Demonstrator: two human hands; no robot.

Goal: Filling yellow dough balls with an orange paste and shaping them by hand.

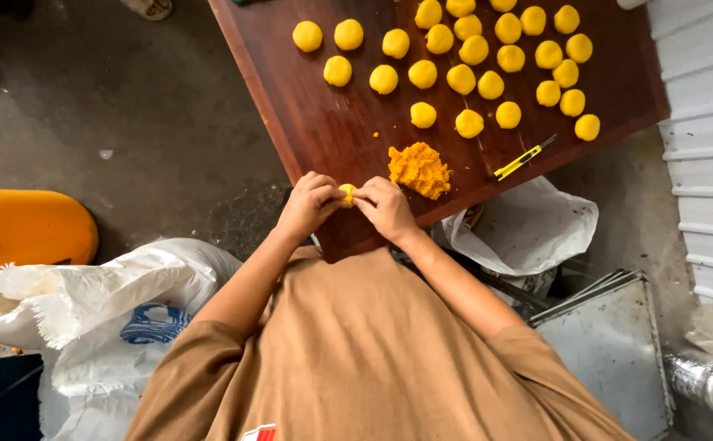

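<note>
Both sets of fingertips pinched 1 small yellow lump (347, 193), the fingers curled nearly shut around it so that only a sliver of the lump showed between them. The left hand (309, 204) gripped it from the left, knuckles up; the right hand (385, 207) met it from the right, and the 2 hands touched over the near corner of the table (307, 122). The lump was held just above that corner, close to the person's chest.

Just beside the right hand, on the dark wooden table, lay a loose pile (419, 170) of orange-yellow paste. Near the pile, toward the right edge, lay a yellow knife (522, 158) of the snap-blade kind. Farther up the table sat many round yellow balls (469, 123), set apart from one another in rough rows, well away from the hands.

Bare forearms ran back from the hands into a brown shirt (365, 351). Left of the person were white sacks (103, 302) and a yellow tub (22, 229) on the grey floor. Right of the person, a white bag (528, 229) hung beneath the table edge, with a metal tray (610, 351) near it.
</note>
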